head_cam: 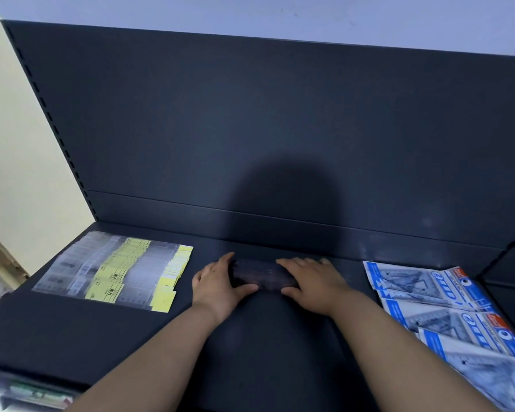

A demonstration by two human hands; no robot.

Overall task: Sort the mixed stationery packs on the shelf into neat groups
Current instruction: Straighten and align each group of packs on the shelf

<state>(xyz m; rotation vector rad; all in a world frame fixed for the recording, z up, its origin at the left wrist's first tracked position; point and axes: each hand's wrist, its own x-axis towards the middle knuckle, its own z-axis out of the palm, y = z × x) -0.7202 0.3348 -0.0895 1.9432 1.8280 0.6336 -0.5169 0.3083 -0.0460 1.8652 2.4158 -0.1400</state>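
A dark, oblong stack of packs [262,273] lies in the middle of the dark shelf [72,328]. My left hand [217,283] grips its left end and my right hand [312,282] grips its right end. To the left lies a fanned group of clear packs with yellow labels [116,272]. At the right edge lie several blue-and-white packs of geometry rulers [446,304], overlapping one another.
The shelf's dark back panel [250,129] rises behind everything, with a slotted upright [51,120] at its left. A cream wall stands to the left. A lower shelf edge with a label strip [36,394] shows at bottom left.
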